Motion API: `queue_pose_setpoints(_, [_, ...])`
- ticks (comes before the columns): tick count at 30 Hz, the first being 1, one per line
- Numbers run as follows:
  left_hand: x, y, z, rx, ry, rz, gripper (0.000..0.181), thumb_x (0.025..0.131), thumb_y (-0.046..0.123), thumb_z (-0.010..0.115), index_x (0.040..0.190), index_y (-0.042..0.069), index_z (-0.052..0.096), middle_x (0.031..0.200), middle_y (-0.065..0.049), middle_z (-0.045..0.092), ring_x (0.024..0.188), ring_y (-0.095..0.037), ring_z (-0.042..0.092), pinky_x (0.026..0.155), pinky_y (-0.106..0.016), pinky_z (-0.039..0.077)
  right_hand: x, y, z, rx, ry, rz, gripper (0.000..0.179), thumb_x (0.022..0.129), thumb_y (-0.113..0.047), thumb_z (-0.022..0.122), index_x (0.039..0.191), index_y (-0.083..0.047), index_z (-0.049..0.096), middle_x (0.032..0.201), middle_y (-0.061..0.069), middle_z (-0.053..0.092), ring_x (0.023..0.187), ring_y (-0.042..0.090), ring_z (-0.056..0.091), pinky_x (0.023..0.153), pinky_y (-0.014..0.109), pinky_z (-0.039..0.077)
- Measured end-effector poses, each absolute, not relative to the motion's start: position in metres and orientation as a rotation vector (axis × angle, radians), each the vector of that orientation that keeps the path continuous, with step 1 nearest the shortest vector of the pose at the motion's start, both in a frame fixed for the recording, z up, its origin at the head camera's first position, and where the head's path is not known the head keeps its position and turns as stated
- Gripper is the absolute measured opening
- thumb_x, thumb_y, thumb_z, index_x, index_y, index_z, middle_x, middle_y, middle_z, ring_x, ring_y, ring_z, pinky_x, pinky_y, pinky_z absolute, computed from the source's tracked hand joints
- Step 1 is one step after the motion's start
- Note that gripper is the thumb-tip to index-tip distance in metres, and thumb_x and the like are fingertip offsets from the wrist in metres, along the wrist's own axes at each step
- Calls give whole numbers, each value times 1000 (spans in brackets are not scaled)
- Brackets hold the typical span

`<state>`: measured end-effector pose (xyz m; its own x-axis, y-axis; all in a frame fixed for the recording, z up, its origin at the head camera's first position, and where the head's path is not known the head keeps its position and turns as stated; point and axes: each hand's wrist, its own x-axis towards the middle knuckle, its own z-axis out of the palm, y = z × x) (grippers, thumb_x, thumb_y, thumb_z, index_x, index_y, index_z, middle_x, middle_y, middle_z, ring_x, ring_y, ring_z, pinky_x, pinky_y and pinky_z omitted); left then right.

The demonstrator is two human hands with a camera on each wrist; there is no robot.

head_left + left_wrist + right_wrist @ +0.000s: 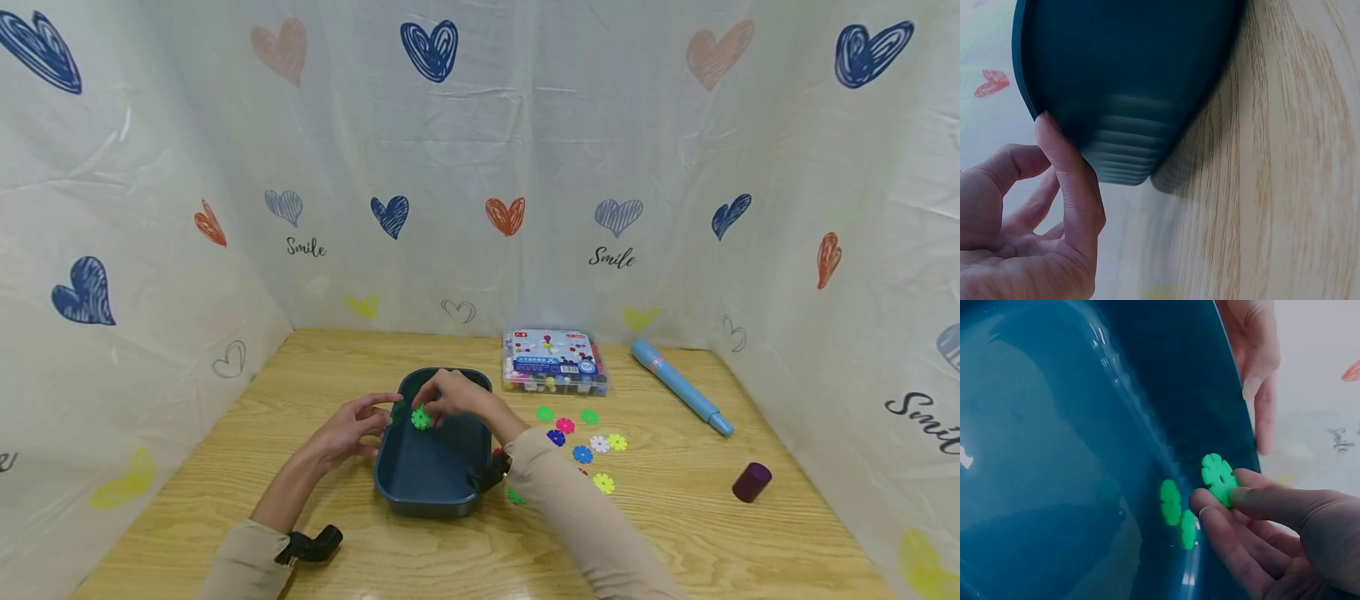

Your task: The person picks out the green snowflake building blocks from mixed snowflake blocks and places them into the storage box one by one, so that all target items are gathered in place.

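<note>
A dark blue plastic basin (431,475) stands on the wooden table. Over its far left part, my right hand (450,396) pinches a green flower-shaped disc (1219,479) between thumb and fingers. In the right wrist view, two more green shapes (1170,502) show low against the inner wall. My left hand (352,429) is at the basin's left side, its bent fingers loosely spread. One fingertip (1045,122) touches the rim in the left wrist view, and the rest of that hand stays outside the basin.
Several coloured flower discs (582,454) lie right of the basin, partly behind my right forearm. Beyond them is a clear box (555,358) of small parts. Farther right lie a light blue tube-like object (678,387) and a dark purple cylinder (752,482). Heart-printed curtains (450,167) enclose the table.
</note>
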<state>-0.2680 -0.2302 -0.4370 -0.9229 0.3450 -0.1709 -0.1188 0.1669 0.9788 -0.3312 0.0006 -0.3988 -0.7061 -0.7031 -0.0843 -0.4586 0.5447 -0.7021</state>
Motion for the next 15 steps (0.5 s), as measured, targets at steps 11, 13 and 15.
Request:
queue_pose_setpoints(11, [-268,-229,-435,213,2066,1827,48,104,18,48,149,8,35,117,-13,51,89,-15,62,62,-27,56,-334,-3,-407,-888,2361,-901,21,95,-1,60,111,-4,73,97,11,75,75,22,74,69,34,60])
queue_pose_setpoints(13, [-268,-229,-435,207,2071,1820,49,104,18,48,150,8,35,117,-13,53,88,-16,62,62,-27,56,-334,-4,-409,-876,2348,-887,21,94,-1,60,109,-4,74,95,10,75,74,22,74,69,35,60])
queue_pose_setpoints(15, [-268,-230,-435,198,2080,1810,49,104,18,48,150,9,35,117,-14,54,89,-16,62,63,-27,56,-334,-5,-410,-867,2339,-874,21,94,0,61,108,-5,74,93,9,75,73,21,74,70,37,60])
